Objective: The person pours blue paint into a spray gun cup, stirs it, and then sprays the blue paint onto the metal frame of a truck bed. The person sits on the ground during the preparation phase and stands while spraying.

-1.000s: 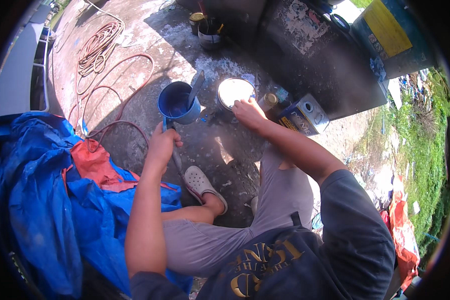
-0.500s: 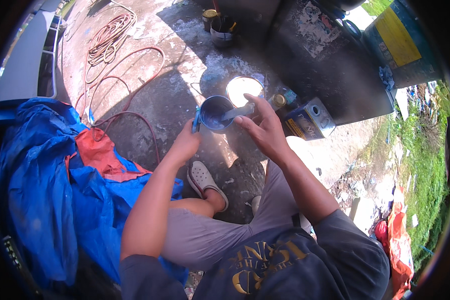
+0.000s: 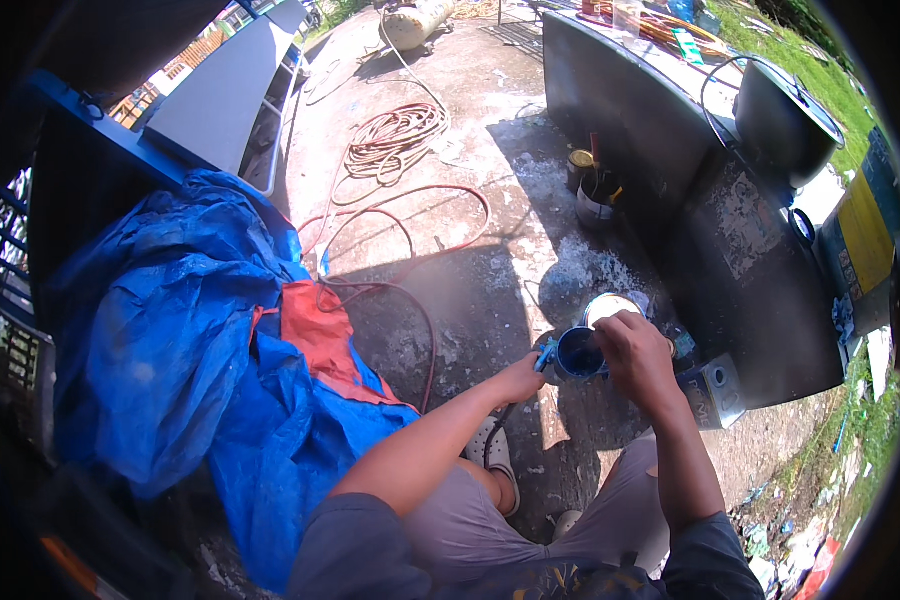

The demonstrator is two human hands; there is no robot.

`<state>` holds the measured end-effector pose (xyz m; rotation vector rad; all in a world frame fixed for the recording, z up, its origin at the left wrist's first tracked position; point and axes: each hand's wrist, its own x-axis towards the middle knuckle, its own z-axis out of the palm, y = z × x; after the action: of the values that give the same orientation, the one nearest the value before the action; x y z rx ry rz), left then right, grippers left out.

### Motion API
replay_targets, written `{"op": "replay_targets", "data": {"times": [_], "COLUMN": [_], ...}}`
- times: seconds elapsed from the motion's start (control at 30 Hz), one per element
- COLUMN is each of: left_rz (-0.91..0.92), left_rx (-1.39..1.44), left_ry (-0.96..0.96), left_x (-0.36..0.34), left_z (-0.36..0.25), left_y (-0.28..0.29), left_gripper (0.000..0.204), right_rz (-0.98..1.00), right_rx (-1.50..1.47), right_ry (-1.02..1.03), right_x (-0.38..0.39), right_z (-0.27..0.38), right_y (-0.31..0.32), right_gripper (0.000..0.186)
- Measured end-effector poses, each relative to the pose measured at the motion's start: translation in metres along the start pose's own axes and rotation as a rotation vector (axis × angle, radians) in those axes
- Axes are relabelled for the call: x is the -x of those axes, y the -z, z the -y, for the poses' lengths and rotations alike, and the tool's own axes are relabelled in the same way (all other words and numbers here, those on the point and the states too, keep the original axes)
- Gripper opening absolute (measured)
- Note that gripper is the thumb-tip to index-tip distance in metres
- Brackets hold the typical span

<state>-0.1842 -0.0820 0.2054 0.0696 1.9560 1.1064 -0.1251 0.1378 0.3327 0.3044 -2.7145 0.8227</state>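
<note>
My left hand (image 3: 518, 380) grips the blue handle (image 3: 545, 354) of what looks like a spray gun, a hose hanging below it. Its blue cup (image 3: 577, 356) has its open mouth facing up. My right hand (image 3: 641, 370) is curled over the cup's right side, fingertips close to its mouth; what they grip is hidden. Just behind the cup, a round can (image 3: 610, 306) with a pale top stands on the concrete, partly covered by my right hand. A rectangular metal can (image 3: 715, 392) stands to the right, beside my right forearm.
A crumpled blue and red tarp (image 3: 160, 350) lies left, coiled hoses (image 3: 390, 140) ahead. A dark panel (image 3: 760, 300) borders the right, with paint pots (image 3: 600, 205) by it and a yellow-and-teal container (image 3: 865, 225) behind. A white tank (image 3: 415, 22) lies farther back, grass (image 3: 830, 70) beyond.
My right hand has left the pale-topped can for the cup, where a flat stick showed half a second ago. The view has swung up and left, showing more surroundings.
</note>
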Motion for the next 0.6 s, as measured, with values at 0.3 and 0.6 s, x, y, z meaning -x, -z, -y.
{"op": "replay_targets", "data": {"times": [0.3,0.6], "left_rz": [-0.047,-0.031], "left_rx": [0.027,0.025], "left_ry": [-0.033,-0.024], "left_x": [0.002,0.012], "left_z": [0.005,-0.002], "left_y": [-0.005,-0.002], "left_gripper": [0.058,0.059], "right_rz": [0.073,-0.048], "right_rx": [-0.247,-0.338], "right_ry": [0.024,-0.001], "right_x": [-0.001,0.001], "right_z": [0.008,0.008], "right_y": [-0.005,-0.012], "right_gripper": [0.008,0.011]}}
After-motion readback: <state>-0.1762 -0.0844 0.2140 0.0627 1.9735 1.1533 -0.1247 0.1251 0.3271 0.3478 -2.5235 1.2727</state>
